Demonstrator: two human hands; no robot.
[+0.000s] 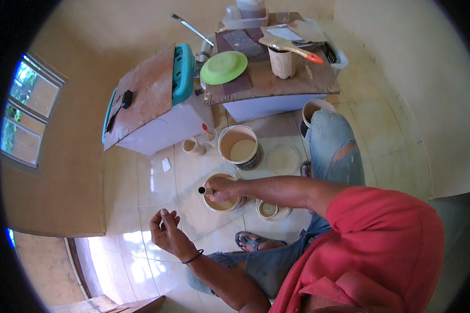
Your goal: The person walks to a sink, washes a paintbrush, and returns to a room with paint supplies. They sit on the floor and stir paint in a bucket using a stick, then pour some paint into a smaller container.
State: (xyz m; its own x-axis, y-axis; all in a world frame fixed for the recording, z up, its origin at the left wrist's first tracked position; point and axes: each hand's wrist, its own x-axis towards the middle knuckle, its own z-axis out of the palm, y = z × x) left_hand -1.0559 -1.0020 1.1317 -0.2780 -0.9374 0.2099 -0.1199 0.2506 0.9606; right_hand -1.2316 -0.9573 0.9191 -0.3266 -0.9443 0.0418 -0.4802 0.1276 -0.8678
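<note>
My right hand (222, 189) is closed round a short light tube (206, 191) with a dark, hollow-looking end. It is over a round bucket (225, 207), and the far end of the tube is hidden by the hand and the bucket. To the left of that bucket, my left hand (168, 232) is raised over the floor, fingers curled and thumb pressed to them. Nothing shows in it. Just beyond stands a larger bucket (224, 140) with pale beige stuff inside. A small round tub (268, 209) sits right of the nearer bucket, below my right forearm.
A clear round lid (283, 159) lies by the larger bucket. Left of it stand a small cup (192, 146) and a red-tipped tool. Behind, a board-topped box bears a green plate (224, 68) and a wide brush (290, 48) across a cup. Another bucket (314, 108) stands near my knee.
</note>
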